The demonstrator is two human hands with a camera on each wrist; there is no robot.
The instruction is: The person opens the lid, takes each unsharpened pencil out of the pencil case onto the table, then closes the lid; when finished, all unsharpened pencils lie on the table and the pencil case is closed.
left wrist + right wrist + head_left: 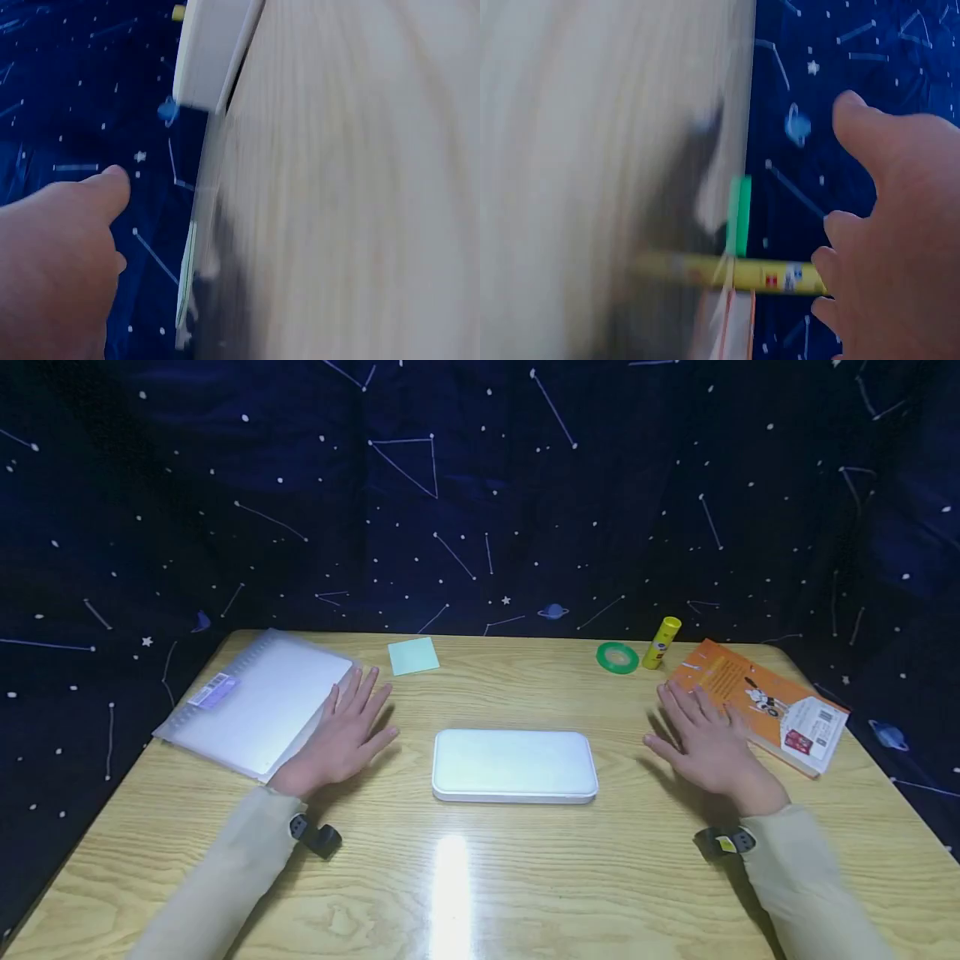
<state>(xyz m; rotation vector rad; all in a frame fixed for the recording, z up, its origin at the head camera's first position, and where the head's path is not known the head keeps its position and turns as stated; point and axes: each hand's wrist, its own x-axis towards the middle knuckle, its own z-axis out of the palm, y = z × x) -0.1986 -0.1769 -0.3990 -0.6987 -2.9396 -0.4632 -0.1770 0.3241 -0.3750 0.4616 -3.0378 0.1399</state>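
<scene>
The white case [514, 764] is laid flat on the wooden table [360, 902], its long axis running crosswise between the two hands. The left hand [341, 733] is held to the left of the case, the right hand [708, 745] to its right, and each thumb is pointed towards a short end. The gap at those ends is judged the relation that counts: it looks nearly even, with the left thumb perhaps slightly nearer. The case is touched by neither hand. On both, the fingers are spread and extended, and nothing is held.

Farther left of the case, a spiral notebook [258, 710] is partly hidden by the left hand; farther right, an orange book [750, 681] is overlapped by the right. Beyond the case, a pale green sticky note [413, 656] is placed leftward, a green tape roll [602, 660] and a yellow glue stick [662, 645] rightward.

In the wrist views, both hands are shown raised off the tabletop, which is less plain from the head. The case's depth is shown only at the left wrist; from the right wrist, no case is seen.
</scene>
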